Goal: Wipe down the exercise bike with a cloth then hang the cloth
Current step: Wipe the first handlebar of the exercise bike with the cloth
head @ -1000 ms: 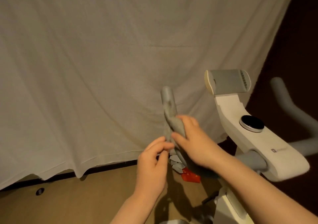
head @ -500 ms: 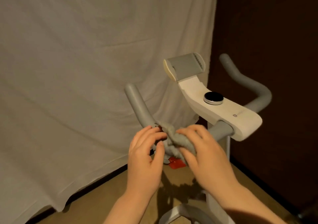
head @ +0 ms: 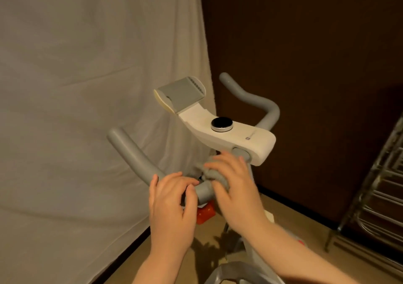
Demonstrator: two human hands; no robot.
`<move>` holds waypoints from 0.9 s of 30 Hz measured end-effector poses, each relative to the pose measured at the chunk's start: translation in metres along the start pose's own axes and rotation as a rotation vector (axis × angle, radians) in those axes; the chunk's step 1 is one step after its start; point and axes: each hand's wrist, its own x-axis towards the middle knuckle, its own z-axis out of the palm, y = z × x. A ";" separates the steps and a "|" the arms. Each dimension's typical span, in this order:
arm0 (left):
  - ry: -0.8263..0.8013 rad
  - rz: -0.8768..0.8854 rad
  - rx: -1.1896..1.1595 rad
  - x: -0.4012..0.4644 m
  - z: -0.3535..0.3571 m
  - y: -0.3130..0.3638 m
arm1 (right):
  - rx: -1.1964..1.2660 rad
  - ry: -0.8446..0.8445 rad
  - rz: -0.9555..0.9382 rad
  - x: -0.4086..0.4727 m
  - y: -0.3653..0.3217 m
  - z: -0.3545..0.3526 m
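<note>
The exercise bike's white console [head: 231, 131] carries a round black dial [head: 221, 124] and a grey tablet holder [head: 181, 91]. Grey handlebars curve out on both sides: the left bar [head: 133, 153] and the right bar [head: 257, 100]. My right hand [head: 233, 181] grips the bunched grey cloth [head: 212, 173] against the left bar, close to the console. My left hand [head: 172, 198] curls round the same bar just left of the cloth. Most of the cloth is hidden under my right hand.
A pale sheet [head: 87, 87] hangs behind and left of the bike. A dark wall [head: 305, 54] stands on the right. A metal rack [head: 375, 196] leans at the far right. A red object [head: 206, 215] lies on the tan floor below the bar.
The cloth and my right hand have slid down the left bar from its upper end to the bend near the console. My left hand followed along the bar. The view swung right.
</note>
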 end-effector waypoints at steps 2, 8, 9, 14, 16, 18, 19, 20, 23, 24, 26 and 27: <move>0.006 0.006 -0.006 0.001 0.001 -0.001 | -0.096 -0.035 -0.070 0.005 0.008 -0.005; 0.015 0.009 -0.005 0.001 0.001 0.000 | 0.371 0.446 0.399 -0.018 -0.022 0.032; 0.013 0.019 -0.004 0.001 0.001 -0.001 | 0.506 0.475 0.498 -0.026 -0.040 0.044; -0.018 0.030 0.015 0.001 -0.001 -0.002 | 0.833 0.701 0.945 0.021 -0.025 0.037; -0.018 0.030 0.013 0.000 -0.001 -0.003 | 0.871 0.699 1.025 0.024 -0.020 0.037; -0.010 0.037 0.006 0.000 -0.001 -0.003 | 0.838 0.591 1.083 0.020 -0.017 0.048; -0.007 0.036 0.005 0.001 -0.001 -0.003 | 0.870 0.550 1.112 0.021 -0.012 0.051; -0.008 0.034 0.010 0.002 0.000 -0.003 | 0.941 0.551 1.152 0.027 -0.005 0.048; -0.012 0.033 0.031 0.000 0.000 -0.003 | 1.127 0.572 1.192 0.039 0.010 0.033; -0.008 0.033 0.027 0.000 0.000 -0.003 | 1.139 0.542 1.204 0.034 0.009 0.034; -0.001 0.030 0.018 0.000 0.000 -0.004 | 1.177 0.442 1.253 0.022 0.002 0.036; 0.000 0.031 0.021 0.000 0.001 -0.004 | 1.240 0.403 1.243 0.019 0.004 0.039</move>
